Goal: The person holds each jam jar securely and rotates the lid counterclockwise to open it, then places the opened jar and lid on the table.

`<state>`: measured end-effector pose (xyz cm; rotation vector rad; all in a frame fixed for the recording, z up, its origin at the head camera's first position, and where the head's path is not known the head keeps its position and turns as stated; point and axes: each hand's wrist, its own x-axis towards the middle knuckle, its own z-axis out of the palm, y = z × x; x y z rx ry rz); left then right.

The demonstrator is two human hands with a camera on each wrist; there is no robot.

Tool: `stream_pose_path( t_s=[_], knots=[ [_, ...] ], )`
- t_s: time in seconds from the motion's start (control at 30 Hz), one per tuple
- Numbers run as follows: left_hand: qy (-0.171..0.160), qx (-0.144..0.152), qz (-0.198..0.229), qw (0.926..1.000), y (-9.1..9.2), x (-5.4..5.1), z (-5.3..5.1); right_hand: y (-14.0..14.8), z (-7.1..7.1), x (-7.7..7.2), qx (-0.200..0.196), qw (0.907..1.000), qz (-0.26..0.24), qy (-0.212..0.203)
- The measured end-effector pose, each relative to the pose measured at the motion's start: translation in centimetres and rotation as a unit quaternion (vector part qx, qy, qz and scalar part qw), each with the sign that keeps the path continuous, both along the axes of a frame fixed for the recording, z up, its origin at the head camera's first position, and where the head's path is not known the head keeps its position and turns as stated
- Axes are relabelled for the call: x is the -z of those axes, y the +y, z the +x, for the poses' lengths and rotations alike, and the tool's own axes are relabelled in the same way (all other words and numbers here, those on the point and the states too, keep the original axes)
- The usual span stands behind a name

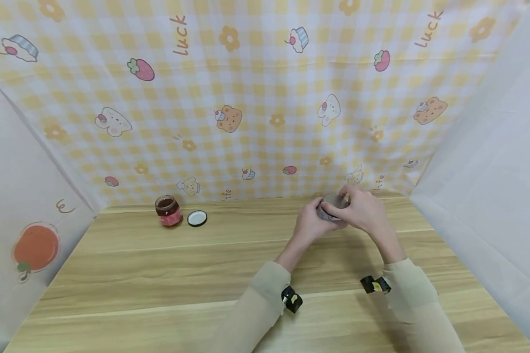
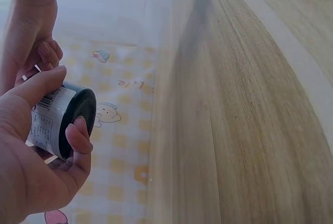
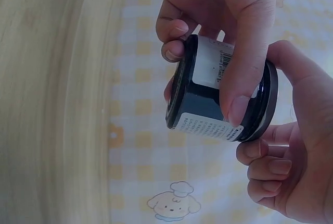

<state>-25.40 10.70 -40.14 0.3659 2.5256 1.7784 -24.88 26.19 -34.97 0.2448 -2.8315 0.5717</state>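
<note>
Over the desk [image 1: 137, 267] at one o'clock, the left hand [image 1: 309, 223] wraps the dark jar [image 3: 201, 96], probably to steady it, while the right hand [image 1: 364, 208] grips its top. The open red jar [image 1: 170, 214] stands upright at ten o'clock. The grey lid [image 1: 336, 200] is held by its rim, likely for purchase; the white lid [image 1: 197, 218] lies beside the red jar, toward three o'clock, underside up, perhaps to stay clean.

around the dark jar [image 1: 337, 200], the left hand [image 1: 311, 221] blocked 8 o'clock and the right hand [image 1: 365, 210] 3; cloth [image 1: 265, 98] rose close behind at 12, and sleeves [image 1: 252, 309] barred 5 and 7. toward 9, a hand could have passed low over the table [image 1: 238, 264] as far as the lid [image 1: 197, 218], then the red jar [image 1: 170, 218].
</note>
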Motion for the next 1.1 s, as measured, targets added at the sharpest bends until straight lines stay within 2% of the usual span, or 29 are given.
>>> stream_pose_path(
  t_s=[0.17,0.53,0.8,1.1],
  knots=[
    [0.007,0.002,0.0,1.0,-0.6,-0.2,0.3,-0.5,0.3,-0.2,-0.003,1.0,-0.001,0.001],
    [0.028,0.02,0.041,0.9986,-2.2,-0.2,1.1,-1.9,1.2,-0.5,-0.008,0.9997,0.004,0.021],
    [0.029,0.003,0.034,0.999,-3.2,-0.3,1.6,-3.0,1.9,-0.7,-0.015,0.9997,-0.006,0.017],
    [0.041,-0.004,0.036,0.9985,-4.4,-0.9,2.5,-4.2,2.6,-0.9,-0.026,0.9979,-0.009,0.059]
  ],
)
